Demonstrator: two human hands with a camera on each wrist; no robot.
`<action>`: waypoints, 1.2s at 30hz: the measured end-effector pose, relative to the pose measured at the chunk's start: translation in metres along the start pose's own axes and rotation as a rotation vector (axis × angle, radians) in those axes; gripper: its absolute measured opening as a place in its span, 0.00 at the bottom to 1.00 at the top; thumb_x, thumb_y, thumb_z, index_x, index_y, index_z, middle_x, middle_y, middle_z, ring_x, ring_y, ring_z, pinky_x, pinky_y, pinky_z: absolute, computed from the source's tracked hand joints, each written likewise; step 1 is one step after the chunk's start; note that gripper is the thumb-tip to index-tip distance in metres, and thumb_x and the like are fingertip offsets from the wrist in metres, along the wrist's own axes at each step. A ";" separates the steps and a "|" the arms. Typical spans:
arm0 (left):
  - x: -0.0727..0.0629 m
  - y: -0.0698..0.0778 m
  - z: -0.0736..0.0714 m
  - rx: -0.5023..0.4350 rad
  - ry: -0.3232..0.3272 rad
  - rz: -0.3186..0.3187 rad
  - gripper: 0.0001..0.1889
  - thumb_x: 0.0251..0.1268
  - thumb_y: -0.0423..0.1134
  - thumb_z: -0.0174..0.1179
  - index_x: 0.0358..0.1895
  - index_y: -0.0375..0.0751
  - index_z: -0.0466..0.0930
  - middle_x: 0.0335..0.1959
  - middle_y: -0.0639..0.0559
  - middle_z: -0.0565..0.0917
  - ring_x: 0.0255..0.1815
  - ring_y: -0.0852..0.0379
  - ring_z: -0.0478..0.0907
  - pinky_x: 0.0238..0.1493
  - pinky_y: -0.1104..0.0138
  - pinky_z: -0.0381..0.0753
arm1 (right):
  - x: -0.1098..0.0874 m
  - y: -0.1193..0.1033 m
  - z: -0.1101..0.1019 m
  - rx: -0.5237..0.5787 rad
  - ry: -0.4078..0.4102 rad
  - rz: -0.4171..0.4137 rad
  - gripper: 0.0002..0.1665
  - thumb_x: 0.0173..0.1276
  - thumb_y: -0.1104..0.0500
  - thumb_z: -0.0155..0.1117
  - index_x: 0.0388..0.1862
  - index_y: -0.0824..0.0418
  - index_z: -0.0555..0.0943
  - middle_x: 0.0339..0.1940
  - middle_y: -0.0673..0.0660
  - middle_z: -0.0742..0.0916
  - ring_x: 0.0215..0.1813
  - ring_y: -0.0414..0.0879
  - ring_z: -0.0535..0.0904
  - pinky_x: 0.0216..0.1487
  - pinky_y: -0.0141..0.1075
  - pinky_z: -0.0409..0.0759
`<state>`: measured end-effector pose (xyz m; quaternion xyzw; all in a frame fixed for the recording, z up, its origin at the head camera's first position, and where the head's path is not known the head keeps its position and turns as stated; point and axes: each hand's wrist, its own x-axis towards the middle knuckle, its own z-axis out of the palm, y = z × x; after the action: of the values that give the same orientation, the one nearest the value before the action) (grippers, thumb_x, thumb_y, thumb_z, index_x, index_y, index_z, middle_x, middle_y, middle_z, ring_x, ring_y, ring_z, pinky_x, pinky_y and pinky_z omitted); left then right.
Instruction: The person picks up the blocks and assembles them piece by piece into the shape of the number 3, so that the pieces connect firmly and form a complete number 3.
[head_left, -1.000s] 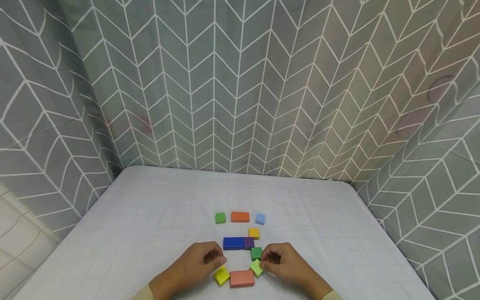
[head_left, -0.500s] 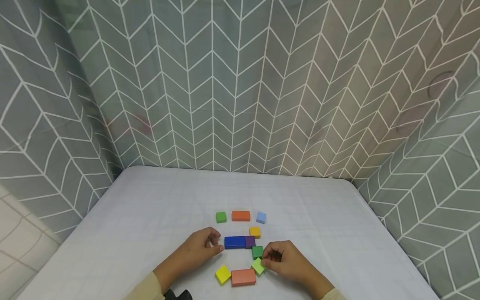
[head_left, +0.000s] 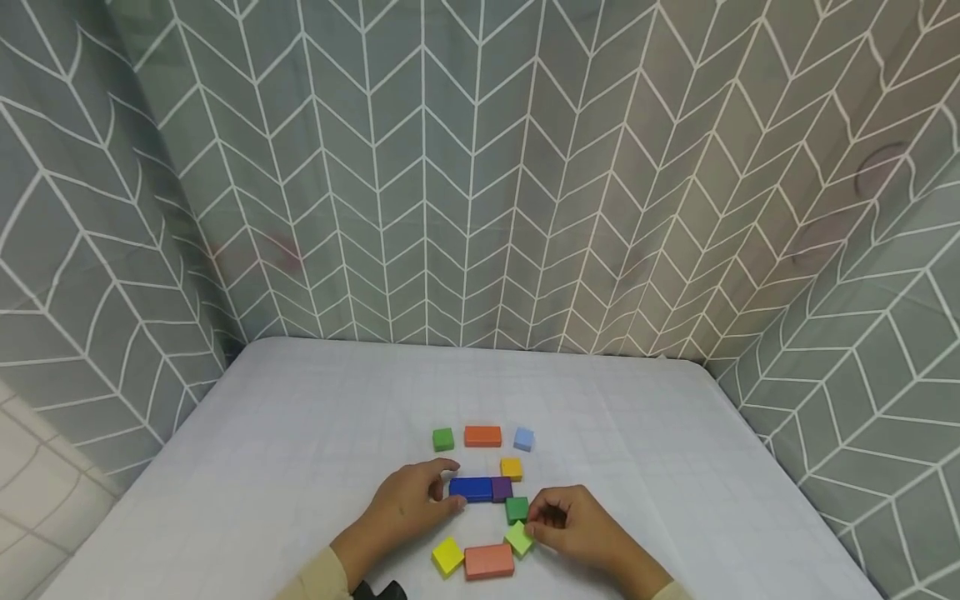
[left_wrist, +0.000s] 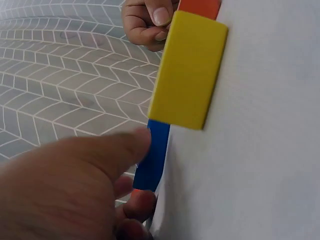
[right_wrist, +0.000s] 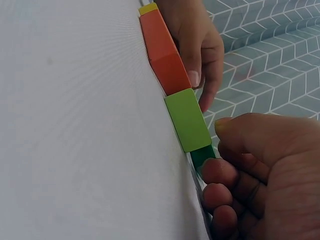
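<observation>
Ten blocks (head_left: 483, 437) on cloth (head_left: 637, 433); left hand (head_left: 408, 502) spread around blue block (head_left: 471, 490); right hand (head_left: 573, 523) by lime block (head_left: 519, 540), pinch unclear.

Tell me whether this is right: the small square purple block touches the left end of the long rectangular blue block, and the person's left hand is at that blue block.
The end is wrong: the head view shows the small square purple block touching the right end of the long rectangular blue block; the person's left hand is at that blue block.
</observation>
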<state>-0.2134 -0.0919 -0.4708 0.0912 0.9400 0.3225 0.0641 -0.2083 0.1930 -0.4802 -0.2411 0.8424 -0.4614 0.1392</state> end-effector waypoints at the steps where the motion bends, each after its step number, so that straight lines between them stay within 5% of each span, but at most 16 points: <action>1: 0.000 0.000 0.001 -0.001 0.002 0.000 0.26 0.55 0.57 0.71 0.57 0.54 0.82 0.23 0.61 0.75 0.26 0.60 0.70 0.26 0.66 0.67 | 0.000 0.000 0.000 0.006 0.003 0.004 0.07 0.64 0.55 0.72 0.35 0.56 0.85 0.27 0.46 0.84 0.29 0.36 0.75 0.29 0.30 0.77; 8: 0.001 -0.001 0.005 -0.018 0.003 -0.030 0.25 0.53 0.55 0.73 0.53 0.52 0.84 0.23 0.60 0.76 0.26 0.60 0.71 0.27 0.66 0.69 | 0.000 0.002 0.000 0.027 0.085 -0.030 0.02 0.65 0.61 0.69 0.33 0.54 0.84 0.27 0.47 0.84 0.29 0.35 0.75 0.29 0.30 0.77; 13: -0.001 -0.002 0.007 -0.022 0.010 -0.033 0.23 0.53 0.54 0.73 0.52 0.51 0.85 0.22 0.61 0.75 0.26 0.61 0.71 0.27 0.67 0.69 | 0.006 0.008 0.000 -0.001 0.277 0.014 0.03 0.65 0.61 0.69 0.32 0.54 0.82 0.27 0.47 0.84 0.27 0.36 0.75 0.27 0.30 0.77; 19: 0.000 -0.003 0.008 -0.018 0.027 -0.001 0.21 0.54 0.53 0.73 0.50 0.52 0.85 0.22 0.62 0.75 0.25 0.62 0.71 0.26 0.68 0.69 | 0.015 0.008 -0.001 -0.050 0.452 0.125 0.07 0.64 0.62 0.71 0.39 0.57 0.82 0.34 0.48 0.84 0.35 0.40 0.79 0.36 0.30 0.80; 28: 0.003 -0.001 0.011 -0.011 0.032 0.026 0.22 0.54 0.56 0.72 0.50 0.53 0.85 0.23 0.63 0.75 0.27 0.63 0.71 0.28 0.67 0.68 | 0.023 0.007 -0.009 -0.181 0.529 0.307 0.26 0.64 0.56 0.71 0.61 0.58 0.78 0.49 0.50 0.85 0.33 0.39 0.77 0.31 0.30 0.77; 33: 0.001 -0.003 0.010 -0.005 0.035 0.009 0.21 0.54 0.56 0.72 0.50 0.53 0.85 0.23 0.63 0.75 0.26 0.62 0.70 0.27 0.67 0.67 | 0.030 0.008 -0.008 -0.199 0.517 0.296 0.25 0.64 0.57 0.72 0.59 0.59 0.79 0.55 0.53 0.85 0.32 0.39 0.76 0.29 0.30 0.75; 36: 0.001 -0.004 0.009 -0.001 0.037 0.003 0.21 0.55 0.56 0.72 0.50 0.54 0.84 0.23 0.63 0.75 0.26 0.62 0.71 0.27 0.67 0.67 | 0.035 0.009 -0.008 -0.230 0.530 0.270 0.24 0.64 0.57 0.72 0.58 0.59 0.80 0.50 0.51 0.86 0.32 0.39 0.75 0.31 0.30 0.74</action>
<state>-0.2134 -0.0890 -0.4805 0.0866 0.9407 0.3248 0.0462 -0.2439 0.1839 -0.4844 -0.0129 0.9204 -0.3872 -0.0534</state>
